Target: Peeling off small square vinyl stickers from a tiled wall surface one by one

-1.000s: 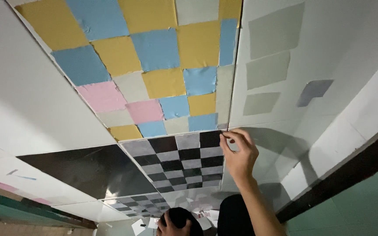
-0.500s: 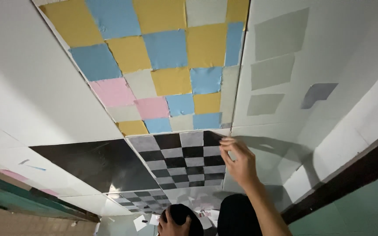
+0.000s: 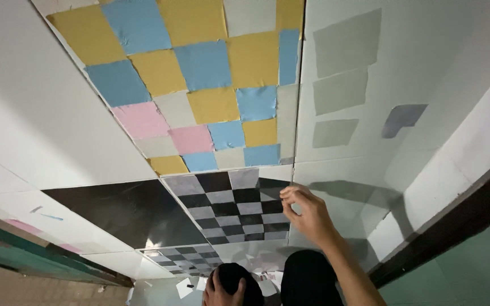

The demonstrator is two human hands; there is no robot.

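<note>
I look up at a ceiling of white panels. My right hand is raised to it, fingertips pinched together at the right edge of a black-and-grey checkered patch, beside the seam between two panels. I cannot tell whether anything is between the fingers. Low in the view my left hand is clasped over a dark round object. A second dark rounded shape sits just right of it, below my right forearm.
Above the checkered patch is a patchwork of yellow, blue, pink and pale squares. A plain black sheet lies to its left. Grey rectangles dot the right panel. A dark beam borders a green wall at the right.
My right hand has slid from the checkered patch's upper right corner down along its right edge. The view has tilted slightly. The left hand stays on the dark object.
</note>
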